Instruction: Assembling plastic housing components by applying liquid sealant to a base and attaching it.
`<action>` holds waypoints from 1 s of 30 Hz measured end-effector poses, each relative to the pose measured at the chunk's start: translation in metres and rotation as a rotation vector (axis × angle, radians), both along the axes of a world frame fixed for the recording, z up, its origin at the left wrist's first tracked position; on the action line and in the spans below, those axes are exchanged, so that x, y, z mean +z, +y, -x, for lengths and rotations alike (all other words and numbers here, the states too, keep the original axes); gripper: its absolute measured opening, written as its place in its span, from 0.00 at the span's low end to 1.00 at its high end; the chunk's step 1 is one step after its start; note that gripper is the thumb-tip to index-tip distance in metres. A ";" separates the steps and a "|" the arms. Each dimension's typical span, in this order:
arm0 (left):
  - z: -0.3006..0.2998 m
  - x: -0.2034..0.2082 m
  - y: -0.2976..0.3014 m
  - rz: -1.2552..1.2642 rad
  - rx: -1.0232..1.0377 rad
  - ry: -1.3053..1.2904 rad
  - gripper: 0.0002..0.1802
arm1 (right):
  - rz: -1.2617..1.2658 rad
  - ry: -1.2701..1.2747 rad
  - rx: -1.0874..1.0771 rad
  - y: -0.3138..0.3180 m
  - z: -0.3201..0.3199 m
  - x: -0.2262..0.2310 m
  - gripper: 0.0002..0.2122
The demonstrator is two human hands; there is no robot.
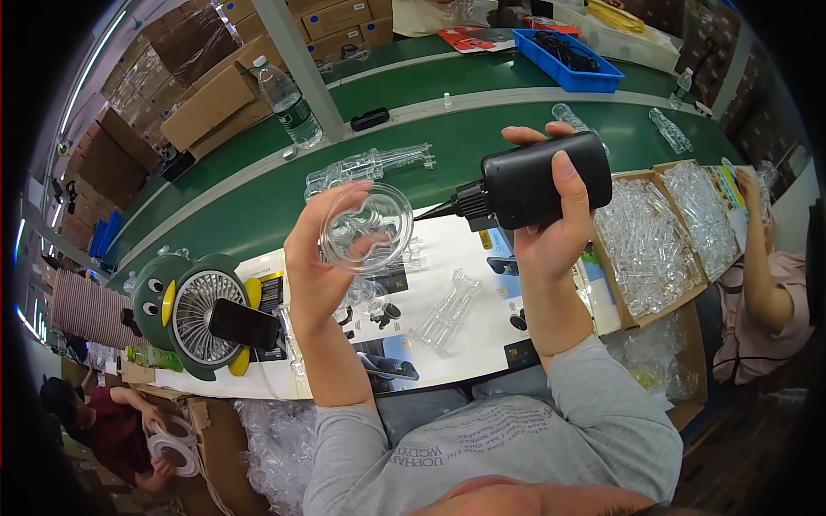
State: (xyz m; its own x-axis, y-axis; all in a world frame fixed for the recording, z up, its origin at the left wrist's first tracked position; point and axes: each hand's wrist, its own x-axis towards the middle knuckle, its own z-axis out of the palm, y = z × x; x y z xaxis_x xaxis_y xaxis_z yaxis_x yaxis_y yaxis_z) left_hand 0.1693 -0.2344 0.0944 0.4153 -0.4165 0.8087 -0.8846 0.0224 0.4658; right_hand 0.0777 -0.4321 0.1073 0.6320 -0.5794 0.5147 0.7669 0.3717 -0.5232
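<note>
My left hand (310, 258) is closed around a clear, round-rimmed plastic piece (394, 249), its open end turned up toward me. A black squeeze bottle (542, 181) with a ribbed collar and a thin tapered nozzle lies sideways in my right hand (551, 245). The nozzle tip points left at the rim of the clear piece; whether the two touch, I cannot tell. Below them, a clear tubular plastic part (449, 311) rests on the printed white sheet (456, 353). Behind my left hand, a longer clear part (370, 168) lies on the green surface (469, 129).
At right stand cardboard boxes (637, 322) of clear parts, with a person (770, 297) beside them. A penguin-shaped fan (202, 314) and a dark phone (243, 324) are at left. Farther back are a water bottle (291, 107) and a blue tray (594, 82). Another person (116, 426) holds white rings.
</note>
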 end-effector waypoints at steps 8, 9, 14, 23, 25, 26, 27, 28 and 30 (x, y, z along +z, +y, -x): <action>0.002 0.000 0.000 -0.009 0.000 0.015 0.25 | 0.000 -0.002 -0.002 0.000 -0.003 -0.001 0.17; 0.002 0.000 0.000 -0.010 0.000 0.015 0.25 | 0.000 -0.002 -0.002 -0.001 -0.002 -0.001 0.17; 0.001 0.000 0.002 -0.036 0.012 -0.003 0.24 | 0.012 -0.026 0.007 -0.003 -0.004 -0.001 0.16; 0.005 0.000 0.003 -0.090 0.033 0.001 0.23 | 0.048 0.008 0.002 -0.006 -0.002 0.000 0.15; 0.004 -0.006 -0.001 0.054 -0.071 0.131 0.24 | 0.046 0.008 -0.005 -0.006 -0.001 0.001 0.15; 0.002 -0.008 0.001 0.059 -0.091 0.142 0.25 | 0.043 0.009 -0.008 -0.006 -0.002 0.001 0.15; 0.002 -0.008 0.003 0.058 -0.091 0.142 0.25 | 0.042 0.009 -0.008 -0.006 -0.002 0.001 0.15; 0.002 -0.008 0.003 0.053 -0.107 0.138 0.25 | 0.054 0.010 0.000 -0.007 -0.001 0.000 0.15; 0.002 -0.007 0.003 0.053 -0.135 0.159 0.24 | 0.039 0.024 -0.014 -0.005 -0.002 0.002 0.15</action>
